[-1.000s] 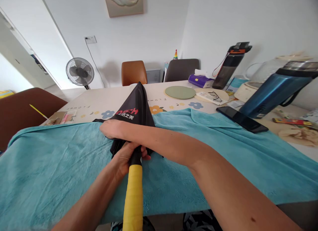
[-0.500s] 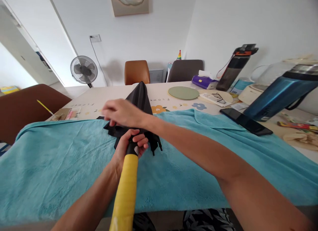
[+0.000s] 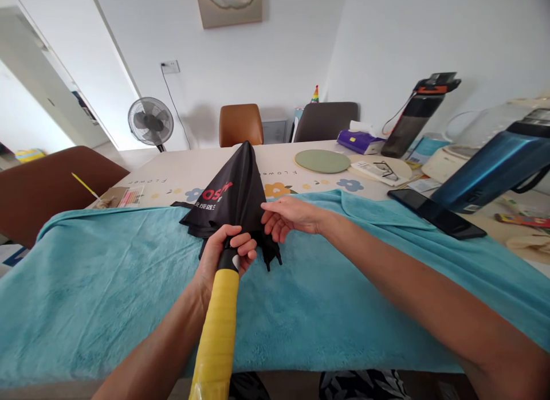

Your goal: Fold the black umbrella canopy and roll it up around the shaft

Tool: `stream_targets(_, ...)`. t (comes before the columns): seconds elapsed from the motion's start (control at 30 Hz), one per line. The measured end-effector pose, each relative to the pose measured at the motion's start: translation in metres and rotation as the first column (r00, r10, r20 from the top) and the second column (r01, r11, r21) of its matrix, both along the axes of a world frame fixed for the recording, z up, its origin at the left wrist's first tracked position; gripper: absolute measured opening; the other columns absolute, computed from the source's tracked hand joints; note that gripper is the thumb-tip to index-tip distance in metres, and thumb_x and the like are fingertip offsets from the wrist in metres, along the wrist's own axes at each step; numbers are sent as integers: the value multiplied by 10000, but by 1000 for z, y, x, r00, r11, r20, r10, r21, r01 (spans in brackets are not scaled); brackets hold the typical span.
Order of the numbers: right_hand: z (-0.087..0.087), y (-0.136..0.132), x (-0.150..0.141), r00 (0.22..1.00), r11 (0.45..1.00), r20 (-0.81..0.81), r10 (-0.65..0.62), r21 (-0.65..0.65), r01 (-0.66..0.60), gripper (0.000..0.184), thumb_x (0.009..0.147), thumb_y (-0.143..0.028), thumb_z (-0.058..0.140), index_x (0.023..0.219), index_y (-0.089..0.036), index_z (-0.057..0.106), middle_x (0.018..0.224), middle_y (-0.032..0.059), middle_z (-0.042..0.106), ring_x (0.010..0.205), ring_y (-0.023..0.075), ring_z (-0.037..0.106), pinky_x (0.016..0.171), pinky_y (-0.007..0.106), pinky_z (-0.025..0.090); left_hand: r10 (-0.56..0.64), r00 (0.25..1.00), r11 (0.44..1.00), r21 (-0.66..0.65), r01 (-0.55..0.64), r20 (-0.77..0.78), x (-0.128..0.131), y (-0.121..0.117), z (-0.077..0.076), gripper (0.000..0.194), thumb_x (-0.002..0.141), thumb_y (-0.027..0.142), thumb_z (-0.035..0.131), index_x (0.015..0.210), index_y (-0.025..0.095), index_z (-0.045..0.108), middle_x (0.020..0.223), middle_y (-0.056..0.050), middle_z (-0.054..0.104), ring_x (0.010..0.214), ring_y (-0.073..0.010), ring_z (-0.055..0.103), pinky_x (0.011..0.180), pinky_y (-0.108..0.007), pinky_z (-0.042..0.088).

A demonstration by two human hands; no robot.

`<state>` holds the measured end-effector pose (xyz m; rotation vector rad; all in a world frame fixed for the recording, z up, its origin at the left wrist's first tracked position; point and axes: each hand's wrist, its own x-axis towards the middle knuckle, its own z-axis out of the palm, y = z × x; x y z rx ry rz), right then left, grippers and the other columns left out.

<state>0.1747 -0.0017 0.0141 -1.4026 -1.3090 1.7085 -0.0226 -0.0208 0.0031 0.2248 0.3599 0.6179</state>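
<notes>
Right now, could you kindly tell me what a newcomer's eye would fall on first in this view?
Probably the black umbrella in the middle, with its bright yellow handle pointing toward the wearer; the left hand grips it just above the yellow, and the right hand is at the canopy's right side. Next would come the turquoise cloth beneath, and the shiny blue bottle at the far right.
</notes>
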Motion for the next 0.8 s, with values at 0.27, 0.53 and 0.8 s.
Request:
stream_targets(0.27, -1, 25, -15, 920, 904, 113, -375, 263, 336, 309, 797, -440, 566, 816, -134, 533, 791, 110, 626, 584, 153, 601, 406, 236, 488, -57, 993, 998, 22, 59, -105, 3, 0, 0, 320, 791, 161, 418, 513, 209, 266, 476, 38, 299, 441, -76, 356, 503, -223, 484)
stream_targets(0.53, 4, 75, -33, 986, 986, 36, -166, 30, 165, 518, 693, -613, 580, 933, -154, 557, 848, 113, 636, 692, 232, 620, 555, 400, 542, -101, 991, 995, 26, 99, 85, 4, -1, -3, 221, 757, 102, 414, 587, 200, 312, 469, 60, 303, 449, -77, 375, 459, -210, 455)
stream_targets(0.8, -14, 84, -36, 911, 941, -238, -337, -94, 324, 347, 678, -454, 654, 879, -183, 576, 739, 23, 627, 640, 155, 570, 559, 293, 511, -162, 981, 985, 76, 154, 104, 6, -6, -13, 117, 726, 82, 480, 667, 162, 419, 497, 65, 303, 485, -77, 404, 394, -176, 385)
